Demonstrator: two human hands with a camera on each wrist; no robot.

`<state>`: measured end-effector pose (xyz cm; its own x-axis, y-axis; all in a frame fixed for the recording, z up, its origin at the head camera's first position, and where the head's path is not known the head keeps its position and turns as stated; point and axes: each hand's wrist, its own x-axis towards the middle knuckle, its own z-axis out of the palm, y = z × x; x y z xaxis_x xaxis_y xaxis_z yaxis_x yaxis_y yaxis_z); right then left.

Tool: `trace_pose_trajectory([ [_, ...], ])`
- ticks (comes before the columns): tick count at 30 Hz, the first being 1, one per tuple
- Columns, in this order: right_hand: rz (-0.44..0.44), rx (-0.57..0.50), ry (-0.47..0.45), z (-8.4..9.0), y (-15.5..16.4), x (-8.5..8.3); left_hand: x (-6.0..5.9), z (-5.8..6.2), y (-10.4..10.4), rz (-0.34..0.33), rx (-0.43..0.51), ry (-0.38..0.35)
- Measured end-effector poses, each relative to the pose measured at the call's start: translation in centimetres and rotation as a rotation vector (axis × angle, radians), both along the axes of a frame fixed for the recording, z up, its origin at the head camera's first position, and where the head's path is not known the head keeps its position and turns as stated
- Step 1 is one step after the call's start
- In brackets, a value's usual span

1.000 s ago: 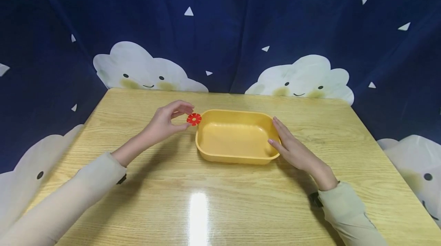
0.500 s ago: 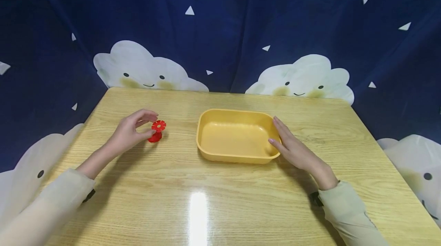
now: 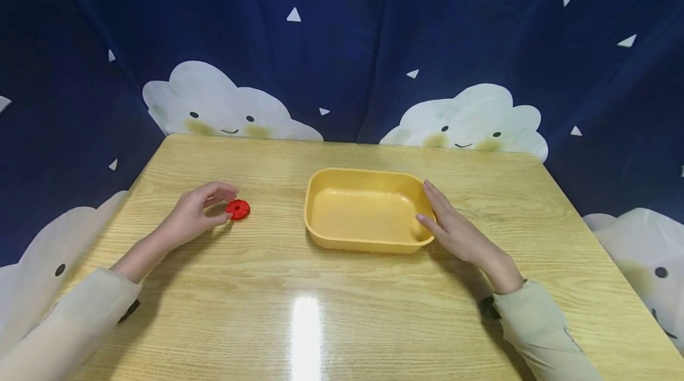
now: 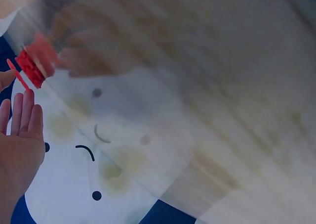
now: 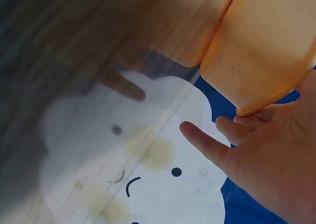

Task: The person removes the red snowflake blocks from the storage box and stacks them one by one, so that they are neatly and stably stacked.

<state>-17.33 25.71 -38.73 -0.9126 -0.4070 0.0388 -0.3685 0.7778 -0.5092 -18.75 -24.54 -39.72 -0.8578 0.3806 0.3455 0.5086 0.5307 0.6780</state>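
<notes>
1. My left hand [image 3: 195, 215] rests on the wooden table [image 3: 342, 310], fingers loosely curved and slightly apart, gripping nothing that I can see.
2. The red disc [image 3: 237, 209] lies flat on the table just beside my left fingertips, on the side toward the yellow tray [image 3: 320, 238]. Whether the thumb tip touches the disc cannot be determined.
3. The disc is round with notched edges; it presents no long axis.
4. My right hand [image 3: 456, 229] lies with straight fingers against the tray's right wall.
5. The tray stands between the disc and my right hand, so my left hand is the nearer one.
</notes>
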Motion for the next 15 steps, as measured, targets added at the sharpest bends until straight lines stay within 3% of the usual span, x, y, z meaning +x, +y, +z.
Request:
trace_pose_trajectory([
  [4, -0.005, 0.005, 0.004, 0.0, 0.2, 0.1, -1.1, -1.7, -0.7, -0.002, -0.01, -0.009],
  [7, -0.005, 0.003, 0.002, -0.1, 0.3, 0.1, -1.5, -2.4, -0.9, -0.003, -0.014, -0.012],
  [15, -0.009, -0.004, 0.0, -0.3, 0.3, 0.2, -1.1, -1.9, -0.9, 0.036, -0.037, 0.009],
])
